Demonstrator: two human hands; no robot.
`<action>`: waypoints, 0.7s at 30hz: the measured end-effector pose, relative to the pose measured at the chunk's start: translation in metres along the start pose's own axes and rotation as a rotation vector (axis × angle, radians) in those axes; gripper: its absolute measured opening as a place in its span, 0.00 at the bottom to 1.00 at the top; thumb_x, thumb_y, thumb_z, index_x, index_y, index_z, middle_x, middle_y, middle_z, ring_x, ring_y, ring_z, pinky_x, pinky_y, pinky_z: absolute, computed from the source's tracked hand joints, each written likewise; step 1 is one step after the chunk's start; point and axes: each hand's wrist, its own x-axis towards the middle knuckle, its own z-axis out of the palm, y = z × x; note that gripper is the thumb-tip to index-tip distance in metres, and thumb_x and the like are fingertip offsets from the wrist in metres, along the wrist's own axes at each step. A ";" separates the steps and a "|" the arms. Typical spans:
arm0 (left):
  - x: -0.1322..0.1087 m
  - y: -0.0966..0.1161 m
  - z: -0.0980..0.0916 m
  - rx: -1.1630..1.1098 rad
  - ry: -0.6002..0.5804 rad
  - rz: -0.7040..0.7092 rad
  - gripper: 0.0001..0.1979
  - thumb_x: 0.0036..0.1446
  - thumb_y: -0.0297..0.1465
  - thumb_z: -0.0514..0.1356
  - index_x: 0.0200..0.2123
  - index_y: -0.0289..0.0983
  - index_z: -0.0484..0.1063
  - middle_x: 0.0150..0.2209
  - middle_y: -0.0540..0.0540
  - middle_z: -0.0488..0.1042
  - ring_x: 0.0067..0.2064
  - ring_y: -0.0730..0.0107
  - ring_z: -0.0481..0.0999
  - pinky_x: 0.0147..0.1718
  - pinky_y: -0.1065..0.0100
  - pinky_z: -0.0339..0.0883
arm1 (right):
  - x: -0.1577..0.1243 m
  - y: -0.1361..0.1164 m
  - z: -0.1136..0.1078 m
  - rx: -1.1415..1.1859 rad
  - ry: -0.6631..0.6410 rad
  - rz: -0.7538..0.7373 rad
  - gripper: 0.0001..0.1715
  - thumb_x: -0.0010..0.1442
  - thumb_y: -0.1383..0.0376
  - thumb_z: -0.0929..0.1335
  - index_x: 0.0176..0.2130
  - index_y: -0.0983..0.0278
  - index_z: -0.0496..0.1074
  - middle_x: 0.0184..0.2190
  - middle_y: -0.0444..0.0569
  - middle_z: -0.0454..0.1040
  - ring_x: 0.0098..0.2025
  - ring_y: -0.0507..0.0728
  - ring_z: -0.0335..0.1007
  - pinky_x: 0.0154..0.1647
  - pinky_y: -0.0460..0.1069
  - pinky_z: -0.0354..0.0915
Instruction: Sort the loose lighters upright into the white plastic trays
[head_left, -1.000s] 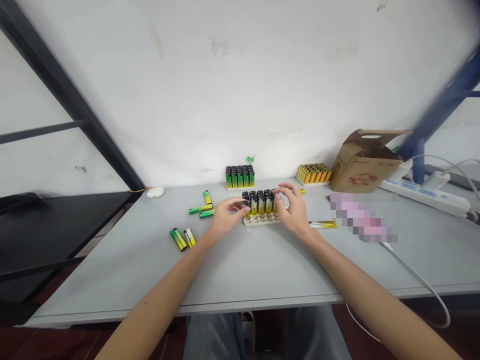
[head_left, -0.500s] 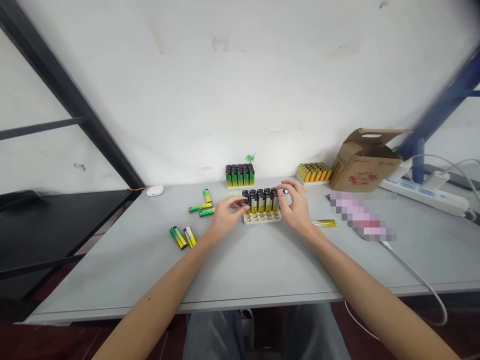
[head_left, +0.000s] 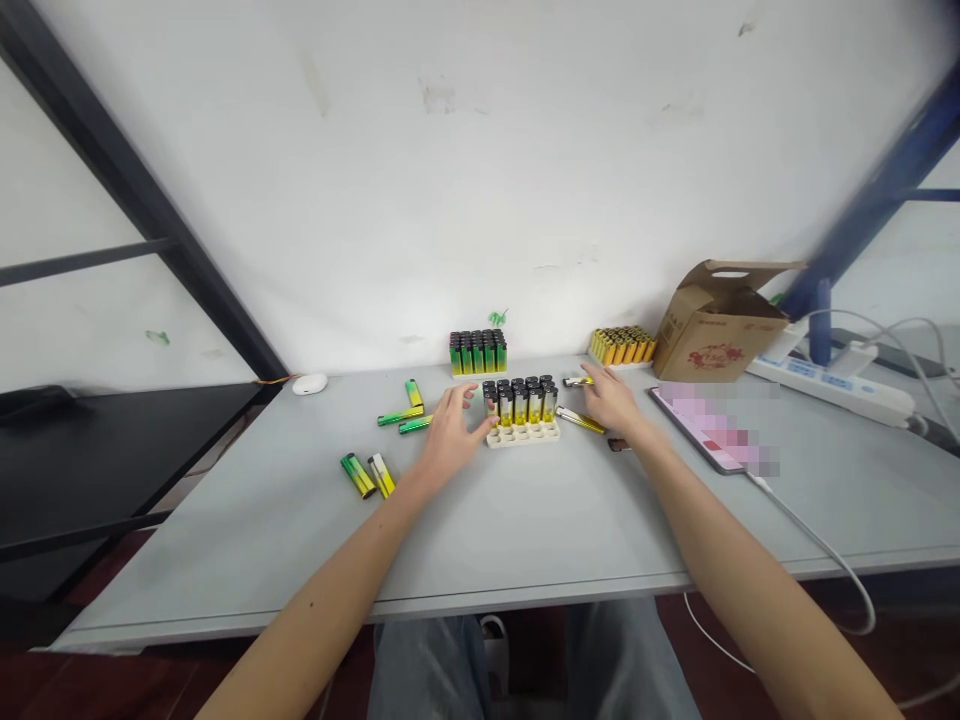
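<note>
Head view: which hand is nearer the farther loose lighter [head_left: 576,381], right of the rack [head_left: 523,434]?

– The right hand [head_left: 609,398]; its fingers reach the lighter's right end, though I can't tell whether they grip it.

– Its long axis?

– Roughly left to right on the worktop [head_left: 525,530], metal end toward the rack.

– The left hand [head_left: 450,430]?

– Fingers parted at the rack's left end, seemingly holding nothing.

A grey desk [head_left: 510,530], scuffed wall [head_left: 360,200] and power strip [head_left: 832,388] suggest a workroom.
</note>
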 end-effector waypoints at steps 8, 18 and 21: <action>-0.003 -0.001 -0.003 0.047 -0.084 0.026 0.22 0.60 0.38 0.58 0.56 0.43 0.61 0.53 0.42 0.66 0.53 0.56 0.69 0.52 0.57 0.62 | -0.006 0.003 0.002 -0.169 0.006 -0.005 0.17 0.57 0.64 0.65 0.45 0.63 0.75 0.42 0.57 0.76 0.45 0.64 0.70 0.50 0.59 0.62; 0.000 0.004 -0.010 0.066 -0.050 0.008 0.19 0.64 0.41 0.53 0.55 0.42 0.63 0.53 0.41 0.65 0.50 0.58 0.71 0.48 0.58 0.64 | -0.001 -0.028 -0.014 0.554 0.049 0.218 0.14 0.54 0.59 0.67 0.35 0.59 0.56 0.27 0.42 0.69 0.29 0.54 0.64 0.36 0.51 0.61; 0.000 0.003 -0.010 0.091 -0.025 -0.004 0.16 0.63 0.39 0.53 0.52 0.42 0.65 0.51 0.42 0.67 0.49 0.58 0.71 0.49 0.58 0.63 | -0.003 -0.051 -0.025 0.987 0.075 0.309 0.18 0.51 0.60 0.68 0.36 0.59 0.55 0.23 0.37 0.63 0.24 0.51 0.61 0.31 0.49 0.61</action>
